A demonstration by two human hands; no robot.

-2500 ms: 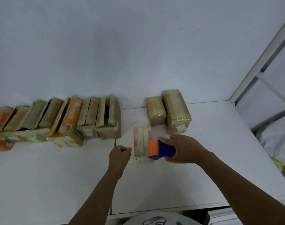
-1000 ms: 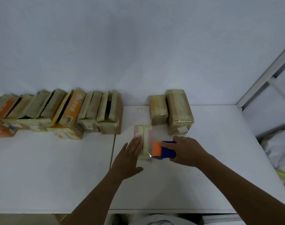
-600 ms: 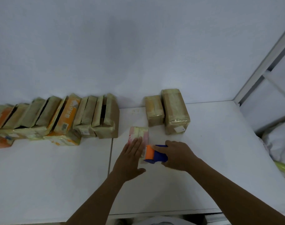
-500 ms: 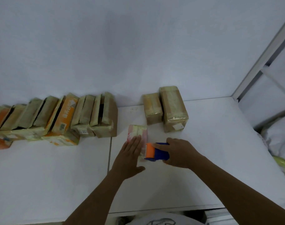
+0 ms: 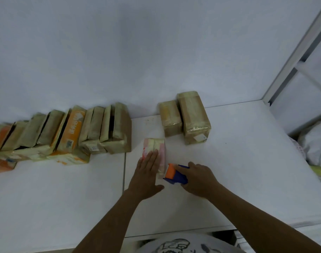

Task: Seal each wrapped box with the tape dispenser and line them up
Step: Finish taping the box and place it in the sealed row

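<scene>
On the table (image 5: pixel 238 161), the left hand (image 5: pixel 146 173) (earlier fisted) now pins the box (image 5: pixel 155 144) flat-fingered while the right hand (image 5: pixel 199 178) grips the tape dispenser (image 5: pixel 174 175), sealing apparently underway.

One tape dispenser (image 5: pixel 175 174), orange and blue. One pink-wrapped box (image 5: pixel 157 146). At the back, two more: a shorter tan box (image 5: pixel 170 115) and a taller tan box (image 5: pixel 193 114). The left row of boxes (image 5: pixel 93 125) has at least eight, overlapping, exact number unclear. Two hands: left hand (image 5: pixel 146 178), right hand (image 5: pixel 199 179).
</scene>
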